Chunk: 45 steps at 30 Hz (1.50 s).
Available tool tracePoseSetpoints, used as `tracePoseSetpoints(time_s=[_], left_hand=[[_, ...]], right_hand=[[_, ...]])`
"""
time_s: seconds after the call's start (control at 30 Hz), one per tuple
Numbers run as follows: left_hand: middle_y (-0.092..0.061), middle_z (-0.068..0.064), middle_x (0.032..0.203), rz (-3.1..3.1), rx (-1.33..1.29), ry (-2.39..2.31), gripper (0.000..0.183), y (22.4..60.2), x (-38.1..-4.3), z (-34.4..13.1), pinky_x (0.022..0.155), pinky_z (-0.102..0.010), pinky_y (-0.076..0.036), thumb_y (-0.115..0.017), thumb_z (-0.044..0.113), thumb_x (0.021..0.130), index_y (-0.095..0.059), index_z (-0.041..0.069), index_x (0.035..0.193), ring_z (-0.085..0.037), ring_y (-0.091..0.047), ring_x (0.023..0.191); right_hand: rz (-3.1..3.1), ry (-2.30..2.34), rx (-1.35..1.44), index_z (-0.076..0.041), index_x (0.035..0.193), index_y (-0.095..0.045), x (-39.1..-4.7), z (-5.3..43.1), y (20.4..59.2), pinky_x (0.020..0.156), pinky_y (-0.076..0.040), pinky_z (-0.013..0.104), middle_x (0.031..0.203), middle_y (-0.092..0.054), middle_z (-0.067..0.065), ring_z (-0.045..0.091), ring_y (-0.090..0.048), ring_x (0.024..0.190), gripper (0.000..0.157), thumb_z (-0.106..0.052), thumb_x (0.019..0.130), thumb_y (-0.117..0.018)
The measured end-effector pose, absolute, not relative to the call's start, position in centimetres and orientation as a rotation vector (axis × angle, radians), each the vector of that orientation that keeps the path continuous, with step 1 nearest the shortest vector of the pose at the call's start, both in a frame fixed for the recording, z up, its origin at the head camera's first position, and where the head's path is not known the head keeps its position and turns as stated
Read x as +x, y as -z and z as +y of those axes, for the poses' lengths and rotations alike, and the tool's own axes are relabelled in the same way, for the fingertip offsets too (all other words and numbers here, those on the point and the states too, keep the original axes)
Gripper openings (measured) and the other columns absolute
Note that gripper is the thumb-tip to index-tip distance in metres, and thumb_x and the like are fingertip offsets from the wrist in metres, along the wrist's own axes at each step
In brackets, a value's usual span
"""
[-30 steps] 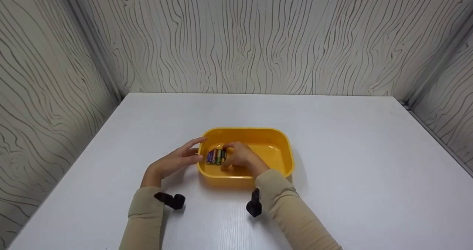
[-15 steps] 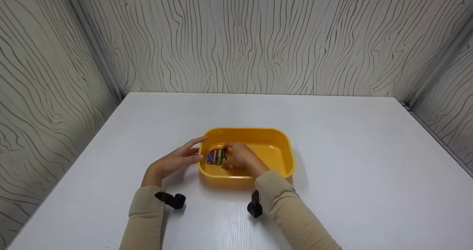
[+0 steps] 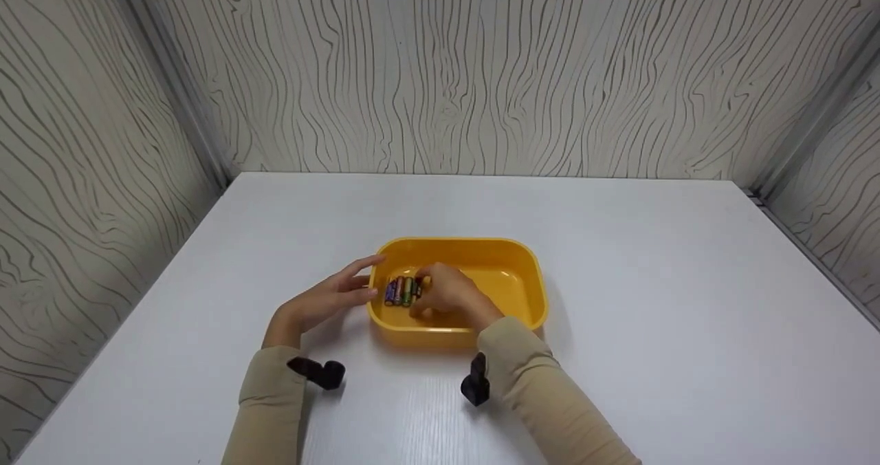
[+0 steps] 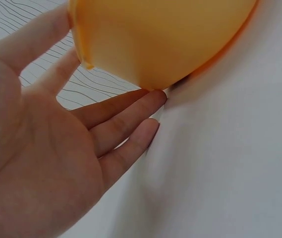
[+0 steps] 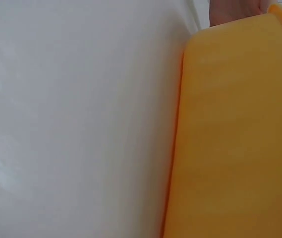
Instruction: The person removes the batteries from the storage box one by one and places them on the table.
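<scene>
Touching the bin [image 3: 440, 329] at its left side, the left hand [image 3: 323, 303] has fingers spread; inside, the right hand [image 3: 448, 290] seems to pinch the rightmost battery [image 3: 416, 289].

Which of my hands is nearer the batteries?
Right. Your right hand is inside the yellow bin, at the right end of the batteries; your left hand is farther, at the bin's left rim.

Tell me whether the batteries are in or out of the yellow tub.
In: the batteries lie side by side on the floor of the yellow tub, near the right hand.
</scene>
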State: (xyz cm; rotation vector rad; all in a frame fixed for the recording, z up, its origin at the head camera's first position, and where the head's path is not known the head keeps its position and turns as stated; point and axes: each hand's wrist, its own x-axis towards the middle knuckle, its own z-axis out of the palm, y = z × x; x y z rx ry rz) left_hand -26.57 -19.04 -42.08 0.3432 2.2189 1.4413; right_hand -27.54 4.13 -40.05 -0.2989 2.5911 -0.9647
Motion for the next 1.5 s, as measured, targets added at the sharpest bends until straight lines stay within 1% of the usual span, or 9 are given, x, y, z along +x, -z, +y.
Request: tracePoseSetpoints(time_s=[0.2, 0.3, 0.43, 0.53, 0.63, 0.77, 0.9, 1.33, 1.5], left_hand=[[-0.029, -0.013, 0.160, 2.227, 0.338, -1.433, 0.061, 42.0, -26.5, -19.1, 0.119, -0.068, -0.009, -0.058, 0.039, 0.095, -0.029, 0.042, 0.148, -0.038, -0.023, 0.150], [-0.027, -0.013, 0.160, 2.228, 0.336, -1.433, 0.062, 42.0, -26.6, -19.3, 0.119, -0.068, -0.009, -0.058, 0.040, 0.094, -0.028, 0.042, 0.148, -0.038, -0.022, 0.150], [-0.027, -0.015, 0.160, 2.234, 0.328, -1.430, 0.062, 42.1, -26.7, -19.4, 0.118, -0.069, -0.009, -0.059, 0.043, 0.094, -0.028, 0.042, 0.148, -0.039, -0.021, 0.150], [-0.027, -0.014, 0.160, 2.235, 0.327, -1.429, 0.062, 42.1, -26.7, -19.3, 0.118, -0.070, -0.009, -0.059, 0.043, 0.093, -0.029, 0.042, 0.148, -0.039, -0.021, 0.150], [-0.026, -0.014, 0.160, 2.224, 0.339, -1.435, 0.062, 42.2, -26.7, -19.3, 0.118, -0.070, -0.009, -0.059, 0.042, 0.094, -0.029, 0.042, 0.148, -0.039, -0.021, 0.150], [-0.026, -0.014, 0.161, 2.229, 0.338, -1.431, 0.063, 42.1, -26.6, -19.3, 0.118, -0.070, -0.009, -0.059, 0.045, 0.093, -0.029, 0.042, 0.148, -0.039, -0.021, 0.150], [-0.026, -0.014, 0.160, 2.251, 0.324, -1.405, 0.063, 42.0, -26.5, -19.5, 0.117, -0.071, -0.009, -0.059, 0.047, 0.092, -0.029, 0.043, 0.148, -0.039, -0.021, 0.150], [-0.027, -0.012, 0.160, 2.258, 0.281, -1.392, 0.061, 41.9, -26.4, -19.2, 0.117, -0.070, -0.009, -0.058, 0.044, 0.093, -0.029, 0.044, 0.147, -0.039, -0.021, 0.150], [-0.026, -0.011, 0.161, 2.263, 0.279, -1.389, 0.061, 41.9, -26.5, -19.1, 0.117, -0.070, -0.009, -0.059, 0.044, 0.093, -0.029, 0.045, 0.147, -0.039, -0.020, 0.150]], right_hand=[[2.579, 1.021, -0.289, -0.008, 0.127, -0.061, -27.3, 4.2, 39.4, 0.103, -0.051, 0.041, 0.119, -0.067, 0.009, 0.023, -0.060, 0.100, 0.056, -0.017, 0.076, -0.082], [2.596, 0.999, -0.353, -0.007, 0.128, -0.060, -27.4, 4.1, 38.9, 0.090, -0.054, 0.033, 0.115, -0.068, 0.010, 0.020, -0.058, 0.092, 0.056, -0.018, 0.078, -0.081], [2.623, 0.963, -0.428, -0.005, 0.128, -0.060, -27.6, 4.2, 38.5, 0.077, -0.051, 0.027, 0.111, -0.068, 0.012, 0.018, -0.054, 0.085, 0.054, -0.020, 0.080, -0.079], [2.602, 0.998, -0.425, -0.005, 0.128, -0.060, -27.6, 4.3, 38.4, 0.088, -0.056, 0.032, 0.117, -0.067, 0.012, 0.019, -0.058, 0.091, 0.053, -0.020, 0.080, -0.078], [2.586, 1.033, -0.440, -0.005, 0.127, -0.061, -27.5, 4.5, 38.3, 0.088, -0.056, 0.030, 0.117, -0.066, 0.012, 0.019, -0.058, 0.091, 0.052, -0.019, 0.080, -0.078], [2.593, 1.065, -0.490, -0.003, 0.125, -0.062, -27.4, 4.9, 38.1, 0.065, -0.046, 0.021, 0.099, -0.065, 0.010, 0.015, -0.050, 0.075, 0.052, -0.018, 0.079, -0.079], [2.584, 1.095, -0.525, -0.001, 0.128, -0.059, -27.0, 5.0, 37.7, 0.054, -0.037, 0.019, 0.077, -0.054, 0.002, 0.012, -0.045, 0.064, 0.055, -0.017, 0.079, -0.079], [2.461, 1.294, -0.575, 0.001, 0.132, -0.055, -25.7, 6.8, 36.9, 0.049, -0.028, 0.019, 0.058, -0.041, -0.006, 0.007, -0.032, 0.051, 0.059, -0.012, 0.079, -0.078], [2.464, 1.336, -0.597, 0.002, 0.133, -0.053, -25.3, 8.3, 36.5, 0.052, -0.029, 0.021, 0.059, -0.039, -0.006, 0.007, -0.032, 0.053, 0.061, -0.012, 0.079, -0.077]])
